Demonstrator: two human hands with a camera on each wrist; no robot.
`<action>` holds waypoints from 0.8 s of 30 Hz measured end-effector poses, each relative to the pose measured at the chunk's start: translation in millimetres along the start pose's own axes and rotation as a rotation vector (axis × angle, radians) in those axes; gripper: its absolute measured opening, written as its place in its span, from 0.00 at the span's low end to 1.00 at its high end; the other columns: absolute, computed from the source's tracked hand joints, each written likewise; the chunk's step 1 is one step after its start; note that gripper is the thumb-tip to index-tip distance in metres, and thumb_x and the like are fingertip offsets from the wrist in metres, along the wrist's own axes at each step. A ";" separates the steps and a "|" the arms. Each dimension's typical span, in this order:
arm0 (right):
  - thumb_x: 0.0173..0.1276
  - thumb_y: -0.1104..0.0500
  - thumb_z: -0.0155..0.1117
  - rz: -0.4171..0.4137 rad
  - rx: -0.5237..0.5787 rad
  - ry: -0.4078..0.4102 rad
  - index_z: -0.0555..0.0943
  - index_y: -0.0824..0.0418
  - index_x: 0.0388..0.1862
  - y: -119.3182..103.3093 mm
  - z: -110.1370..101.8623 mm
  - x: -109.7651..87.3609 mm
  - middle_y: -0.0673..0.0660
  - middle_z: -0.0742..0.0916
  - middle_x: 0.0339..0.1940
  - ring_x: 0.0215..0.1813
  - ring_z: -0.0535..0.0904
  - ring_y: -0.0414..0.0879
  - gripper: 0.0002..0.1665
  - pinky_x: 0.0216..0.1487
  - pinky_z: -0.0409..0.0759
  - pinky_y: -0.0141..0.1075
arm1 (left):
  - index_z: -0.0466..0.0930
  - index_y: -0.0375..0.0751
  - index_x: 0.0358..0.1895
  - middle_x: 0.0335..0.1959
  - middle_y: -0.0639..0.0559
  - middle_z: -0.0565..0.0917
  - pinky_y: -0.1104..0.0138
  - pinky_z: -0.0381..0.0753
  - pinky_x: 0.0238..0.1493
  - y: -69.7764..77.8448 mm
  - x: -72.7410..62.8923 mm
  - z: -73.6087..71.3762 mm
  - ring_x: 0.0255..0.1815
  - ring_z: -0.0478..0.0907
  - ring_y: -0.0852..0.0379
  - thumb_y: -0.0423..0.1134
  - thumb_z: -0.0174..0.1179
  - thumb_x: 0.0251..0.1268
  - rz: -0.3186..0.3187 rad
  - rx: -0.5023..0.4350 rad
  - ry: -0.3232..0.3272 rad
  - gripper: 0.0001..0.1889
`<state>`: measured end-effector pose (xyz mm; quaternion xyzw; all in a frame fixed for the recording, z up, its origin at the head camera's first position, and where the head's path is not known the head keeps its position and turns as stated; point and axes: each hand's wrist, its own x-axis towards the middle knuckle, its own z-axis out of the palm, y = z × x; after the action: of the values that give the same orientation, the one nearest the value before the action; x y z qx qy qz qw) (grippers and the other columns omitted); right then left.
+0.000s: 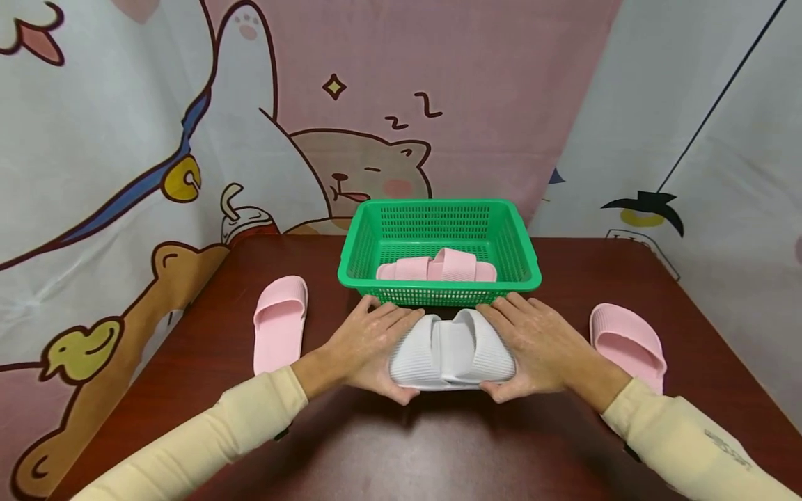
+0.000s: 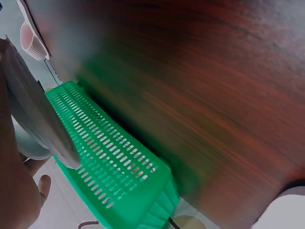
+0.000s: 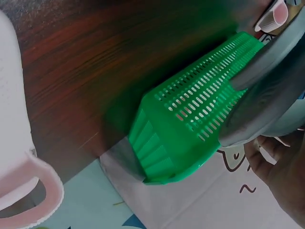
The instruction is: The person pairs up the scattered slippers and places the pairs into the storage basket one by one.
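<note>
In the head view a pair of white slippers [image 1: 459, 351] is held between both hands, their ribbed straps side by side and facing outward. My left hand [image 1: 376, 344] grips the left end, its thumb at the lower edge and its fingers over the far side. The right end is gripped the same way by my right hand [image 1: 532, 341]. Both wrist views show the soles [image 2: 40, 105] raised off the table, close in front of the green basket [image 1: 438, 286]. Inside that basket lies a pink slipper pair [image 1: 410, 269].
One pink slipper [image 1: 280, 327] lies on the table to the left, and another pink slipper [image 1: 628, 341] lies to the right near my right forearm. The dark red-brown table [image 1: 413, 452] ends at a printed cloth backdrop [image 1: 501, 90] behind the basket.
</note>
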<state>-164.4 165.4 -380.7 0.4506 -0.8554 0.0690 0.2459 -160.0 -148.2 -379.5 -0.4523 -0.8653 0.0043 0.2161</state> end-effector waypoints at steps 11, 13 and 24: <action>0.36 0.27 0.73 0.043 0.111 0.033 0.75 0.65 0.61 -6.3 10.7 2.4 0.55 0.78 0.47 0.47 0.71 0.48 0.59 0.46 0.76 0.42 | 0.74 0.39 0.65 0.52 0.50 0.81 0.61 0.73 0.52 5.6 13.6 -2.3 0.51 0.74 0.54 0.77 0.65 0.31 -0.018 -0.118 0.004 0.57; 0.36 0.28 0.74 0.051 0.125 0.049 0.74 0.64 0.61 -6.7 12.6 2.8 0.55 0.78 0.47 0.46 0.71 0.47 0.59 0.45 0.76 0.42 | 0.74 0.38 0.65 0.51 0.50 0.81 0.63 0.74 0.53 5.0 17.6 -2.7 0.51 0.74 0.54 0.75 0.67 0.31 -0.011 -0.151 -0.002 0.57; 0.41 0.21 0.70 0.041 0.127 0.054 0.75 0.65 0.62 -9.2 16.3 10.5 0.56 0.80 0.50 0.49 0.73 0.49 0.61 0.50 0.77 0.43 | 0.73 0.41 0.64 0.51 0.52 0.81 0.61 0.73 0.52 3.1 13.3 -7.7 0.53 0.73 0.54 0.77 0.66 0.33 -0.018 -0.111 -0.097 0.56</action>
<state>-167.8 146.7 -390.8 0.4455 -0.8515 0.1401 0.2385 -161.2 -137.3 -368.2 -0.4552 -0.8776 -0.0237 0.1483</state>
